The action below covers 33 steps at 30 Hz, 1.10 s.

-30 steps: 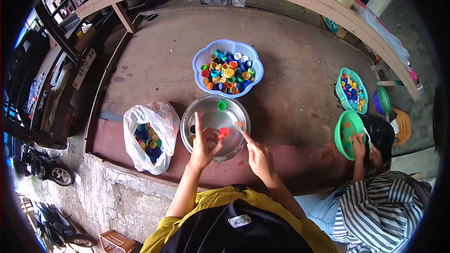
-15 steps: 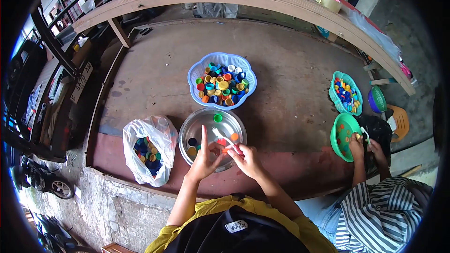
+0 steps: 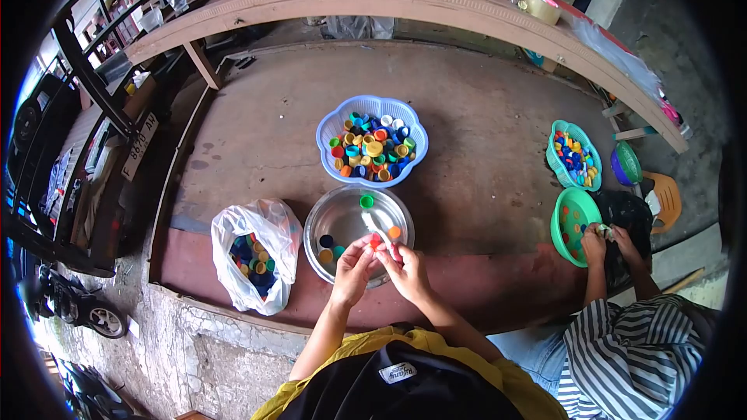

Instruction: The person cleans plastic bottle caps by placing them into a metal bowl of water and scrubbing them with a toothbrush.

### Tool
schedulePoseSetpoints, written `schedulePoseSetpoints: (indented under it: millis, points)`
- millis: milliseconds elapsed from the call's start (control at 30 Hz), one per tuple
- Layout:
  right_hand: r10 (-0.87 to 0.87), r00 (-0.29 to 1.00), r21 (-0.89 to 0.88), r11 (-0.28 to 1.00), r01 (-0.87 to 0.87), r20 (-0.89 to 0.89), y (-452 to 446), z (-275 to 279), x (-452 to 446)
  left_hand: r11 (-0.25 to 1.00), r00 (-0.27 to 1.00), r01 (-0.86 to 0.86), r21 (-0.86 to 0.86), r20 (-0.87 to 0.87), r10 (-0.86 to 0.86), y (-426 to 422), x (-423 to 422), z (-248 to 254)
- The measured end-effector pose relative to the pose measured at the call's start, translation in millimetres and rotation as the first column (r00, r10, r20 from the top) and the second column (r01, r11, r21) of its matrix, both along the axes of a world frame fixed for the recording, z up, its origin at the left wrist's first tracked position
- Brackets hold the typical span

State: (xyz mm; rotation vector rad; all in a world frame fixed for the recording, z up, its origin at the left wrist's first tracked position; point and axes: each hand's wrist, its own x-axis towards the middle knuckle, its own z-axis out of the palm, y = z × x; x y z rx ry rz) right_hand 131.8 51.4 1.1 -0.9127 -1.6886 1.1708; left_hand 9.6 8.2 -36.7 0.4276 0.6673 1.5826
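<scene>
Cap (image 3: 376, 240) was pinched in left hand (image 3: 352, 274), brush (image 3: 369, 221) gripped in right hand (image 3: 410, 277). Clumsy poke could've flicked it into the bowl (image 3: 347, 216) below.

Brown bench (image 3: 482, 148), steel bowl (image 3: 344, 215) beneath the fingers (image 3: 359, 248), blue basket (image 3: 328, 126) beyond, plastic bag (image 3: 283, 235) left, green basin (image 3: 589, 207), turquoise basket (image 3: 557, 165) right

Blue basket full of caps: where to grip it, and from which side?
Blue basket: I'd take the rim at its left and right edges, one hand each, coming in from the sides. It sits upright, wide-mouthed, with caps heaped inside; the metal bowl crowds its near edge, while both sides look unobstructed.
</scene>
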Motion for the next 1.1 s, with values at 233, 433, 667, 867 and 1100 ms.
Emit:
schedulePoseSetpoints:
  millis: [233,433,667,867,1100]
  points:
    - [0.011,0.999,0.031,0.999,-0.012,0.037,-3,0,5,0.997,0.996,0.013,0.070,-0.094,-0.006,4,-1,6]
    - [0.152,0.956,0.169,0.966,-0.198,0.249,-18,17,27,0.983,0.990,-0.095,0.160,-0.085,0.110,12,-13,4]
    - [0.059,0.959,0.185,0.976,-0.113,0.276,-9,11,35,0.983,0.987,-0.123,0.139,-0.089,0.136,11,-4,-7]
    - [0.045,0.967,0.095,0.993,-0.071,0.249,-11,3,31,0.984,0.976,-0.160,0.080,-0.134,0.170,3,-5,-5]
    - [0.016,0.969,-0.019,1.000,-0.011,0.247,-15,3,32,0.983,0.855,-0.182,0.014,-0.492,0.165,8,-4,2]
